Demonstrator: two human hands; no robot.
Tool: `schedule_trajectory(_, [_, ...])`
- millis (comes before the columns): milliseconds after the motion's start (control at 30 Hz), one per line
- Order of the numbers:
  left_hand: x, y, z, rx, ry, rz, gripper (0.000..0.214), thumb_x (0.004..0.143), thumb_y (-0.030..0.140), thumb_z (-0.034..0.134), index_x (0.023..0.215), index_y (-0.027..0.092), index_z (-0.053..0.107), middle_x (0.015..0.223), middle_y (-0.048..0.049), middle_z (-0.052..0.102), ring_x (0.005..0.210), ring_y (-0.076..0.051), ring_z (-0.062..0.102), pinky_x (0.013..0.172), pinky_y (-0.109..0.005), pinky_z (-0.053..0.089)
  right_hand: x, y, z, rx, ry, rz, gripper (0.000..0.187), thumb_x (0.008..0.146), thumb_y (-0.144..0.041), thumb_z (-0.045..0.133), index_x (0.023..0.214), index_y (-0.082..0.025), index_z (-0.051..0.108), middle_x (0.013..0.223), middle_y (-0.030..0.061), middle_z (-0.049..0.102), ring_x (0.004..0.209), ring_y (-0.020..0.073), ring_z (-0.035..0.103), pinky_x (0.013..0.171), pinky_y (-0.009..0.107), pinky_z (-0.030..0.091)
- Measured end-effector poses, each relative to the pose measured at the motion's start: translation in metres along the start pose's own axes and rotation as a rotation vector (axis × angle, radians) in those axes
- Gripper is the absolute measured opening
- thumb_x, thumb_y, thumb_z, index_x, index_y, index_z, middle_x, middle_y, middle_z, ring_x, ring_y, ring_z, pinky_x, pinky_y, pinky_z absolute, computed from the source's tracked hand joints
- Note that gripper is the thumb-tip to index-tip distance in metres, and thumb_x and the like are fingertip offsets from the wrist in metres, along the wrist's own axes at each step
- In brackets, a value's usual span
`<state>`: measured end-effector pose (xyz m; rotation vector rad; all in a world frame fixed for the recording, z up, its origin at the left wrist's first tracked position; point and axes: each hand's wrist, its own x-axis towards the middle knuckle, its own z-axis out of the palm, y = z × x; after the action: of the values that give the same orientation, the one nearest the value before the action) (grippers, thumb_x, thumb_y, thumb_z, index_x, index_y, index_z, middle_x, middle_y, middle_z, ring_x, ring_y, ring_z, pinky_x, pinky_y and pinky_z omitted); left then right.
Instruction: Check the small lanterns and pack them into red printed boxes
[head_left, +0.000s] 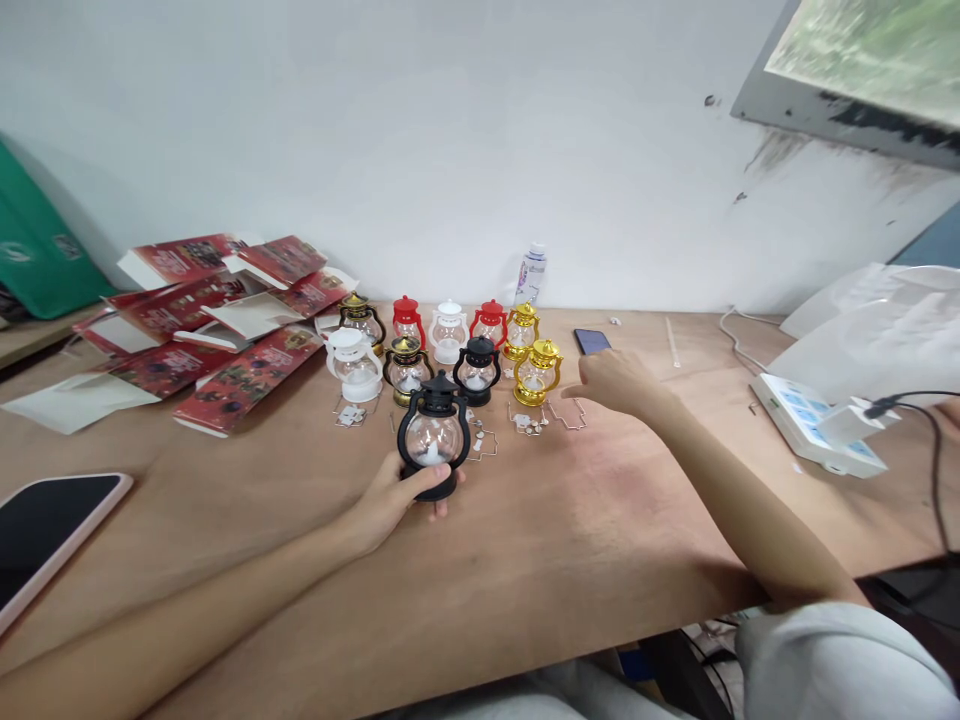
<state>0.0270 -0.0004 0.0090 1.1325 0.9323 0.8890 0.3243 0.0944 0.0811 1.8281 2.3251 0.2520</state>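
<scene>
A wooden table (480,590) is bearing red boxes (255,385) at ten o'clock from the black lantern (433,440); the left hand (397,495) is pinching this lantern's base; the right hand (615,382) is hanging at two o'clock, near a gold lantern (537,375); its grip I cannot tell.

Brown tabletop (525,580), 9 standing lanterns (477,370) (2 red), heaped cartons (255,380), power strip (799,415)

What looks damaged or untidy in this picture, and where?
The wall looks damaged: brown, scuffed patches show below the grey frame at upper right. At left on the table, red cardboard boxes lie jumbled with flaps open, untidy beside the upright lanterns.
</scene>
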Motion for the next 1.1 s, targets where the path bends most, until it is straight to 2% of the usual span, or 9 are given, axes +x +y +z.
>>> schedule_trajectory(167, [0.000,0.000,-0.001,0.002,-0.008,-0.006,0.044,0.065,0.044,0.072,0.088,0.011,0.056,0.084,-0.0095,0.069,0.046,-0.011,0.057,0.042,-0.023,0.042,0.009,0.009,0.008,0.568,0.088,0.038,0.078,0.069,-0.044,0.075,0.131,-0.011,0.040,0.116,0.0184,0.063,0.092,0.0262,0.064,0.073,0.035,0.051])
schedule_trajectory(233, [0.001,-0.001,-0.001,0.005,-0.005,-0.005,0.044,0.064,0.044,0.072,0.089,0.011,0.056,0.084,-0.0096,0.069,0.046,-0.011,0.057,0.041,-0.023,0.042,0.014,0.004,0.018,0.740,0.075,-0.007,0.078,0.067,-0.039,0.077,0.131,-0.013,0.040,0.121,0.0175,0.061,0.094,0.0245,0.064,0.076,0.035,0.052])
schedule_trajectory(333, [0.000,-0.001,-0.001,0.001,0.000,-0.005,0.046,0.064,0.044,0.073,0.090,0.012,0.055,0.084,-0.0095,0.070,0.046,-0.012,0.057,0.042,-0.024,0.042,0.022,-0.008,0.032,0.899,0.107,-0.087,0.063,0.068,-0.035,0.076,0.122,-0.016,0.050,0.115,0.0131,0.064,0.092,0.0227,0.064,0.077,0.035,0.052])
schedule_trajectory(467, [0.000,-0.001,-0.001,0.001,0.006,0.008,0.043,0.065,0.044,0.072,0.088,0.011,0.056,0.082,-0.0091,0.070,0.046,-0.011,0.056,0.043,-0.024,0.042,0.030,-0.017,0.045,1.010,0.161,-0.097,0.052,0.068,-0.031,0.074,0.114,-0.016,0.055,0.104,0.0097,0.067,0.087,0.0214,0.063,0.077,0.036,0.052])
schedule_trajectory(733, [0.000,-0.002,0.000,0.009,0.009,0.003,0.045,0.064,0.047,0.073,0.084,0.010,0.058,0.084,-0.0100,0.069,0.047,-0.010,0.055,0.044,-0.023,0.043,0.036,-0.022,0.051,1.120,0.123,-0.124,0.048,0.074,-0.029,0.070,0.117,-0.014,0.055,0.107,0.0116,0.066,0.094,0.0221,0.064,0.084,0.039,0.053])
schedule_trajectory(800, [0.000,-0.002,0.000,0.008,0.007,0.005,0.045,0.065,0.047,0.073,0.085,0.010,0.057,0.083,-0.0095,0.069,0.048,-0.011,0.056,0.044,-0.023,0.043,0.034,-0.019,0.049,1.126,0.087,-0.130,0.062,0.072,-0.029,0.073,0.127,-0.015,0.049,0.115,0.0138,0.063,0.098,0.0232,0.063,0.084,0.039,0.054])
schedule_trajectory(900, [0.000,-0.002,0.001,0.000,0.006,-0.005,0.050,0.064,0.048,0.074,0.090,0.011,0.054,0.082,-0.0076,0.068,0.047,-0.011,0.056,0.043,-0.023,0.043,0.028,-0.009,0.043,1.050,0.047,-0.135,0.096,0.065,-0.032,0.079,0.145,-0.020,0.027,0.136,0.0183,0.050,0.116,0.0293,0.056,0.092,0.043,0.051])
schedule_trajectory(1000, [0.000,-0.003,0.000,0.000,-0.012,-0.023,0.055,0.063,0.048,0.075,0.096,0.011,0.051,0.082,-0.0067,0.067,0.046,-0.011,0.057,0.041,-0.023,0.042,0.020,-0.003,0.033,0.898,0.209,-0.180,0.116,0.062,-0.044,0.081,0.150,-0.022,0.009,0.150,0.0204,0.030,0.137,0.0367,0.034,0.107,0.053,0.037])
schedule_trajectory(1100, [0.002,-0.005,-0.002,0.023,-0.037,-0.013,0.053,0.065,0.050,0.074,0.093,0.012,0.050,0.082,-0.0072,0.067,0.048,-0.011,0.057,0.042,-0.023,0.043,0.006,-0.012,0.020,0.735,0.608,-0.245,0.112,0.070,-0.053,0.074,0.151,-0.024,0.002,0.154,0.0189,0.021,0.142,0.0373,0.024,0.111,0.058,0.029])
